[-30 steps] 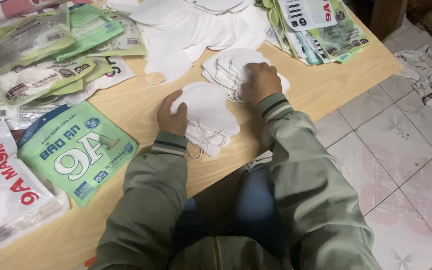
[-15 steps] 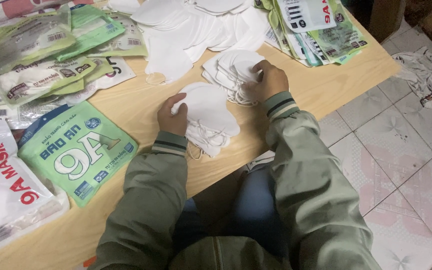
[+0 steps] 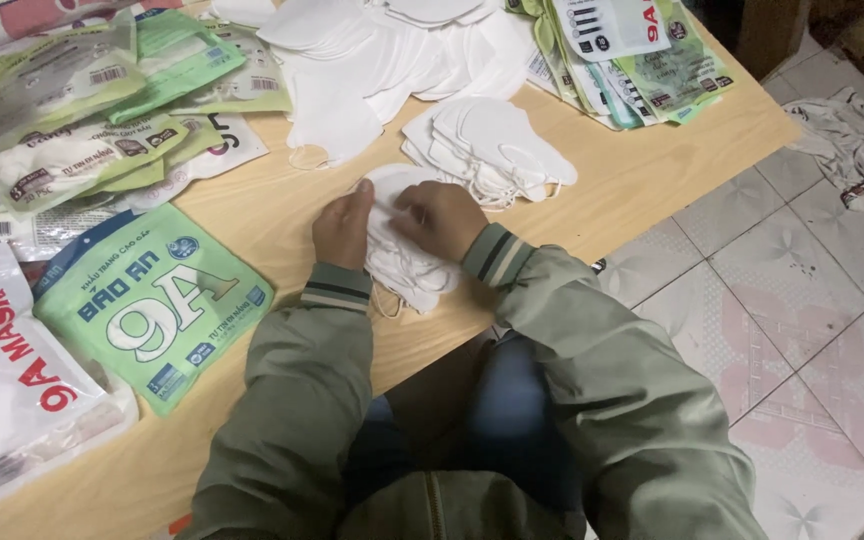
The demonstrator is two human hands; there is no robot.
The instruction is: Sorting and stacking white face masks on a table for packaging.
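Note:
Both my hands rest on a small stack of white face masks [image 3: 402, 262] near the front edge of the wooden table [image 3: 652, 170]. My left hand [image 3: 344, 228] presses the stack's left side with fingers bent. On the right half of the stack lies my right hand [image 3: 440, 218], fingers curled over the top mask. A second stack of white masks [image 3: 497, 145] lies just beyond, to the right. Green sleeves cover both arms.
A loose heap of white masks [image 3: 372, 60] fills the table's far middle. Green and white mask pouches [image 3: 152, 300] lie at the left, more packets [image 3: 632, 50] at the far right. Tiled floor [image 3: 812, 300] with a crumpled white scrap [image 3: 842, 140] is to the right.
My right hand left the farther stack of masks and came down onto the near stack beside my left hand. The left hand stayed on that stack.

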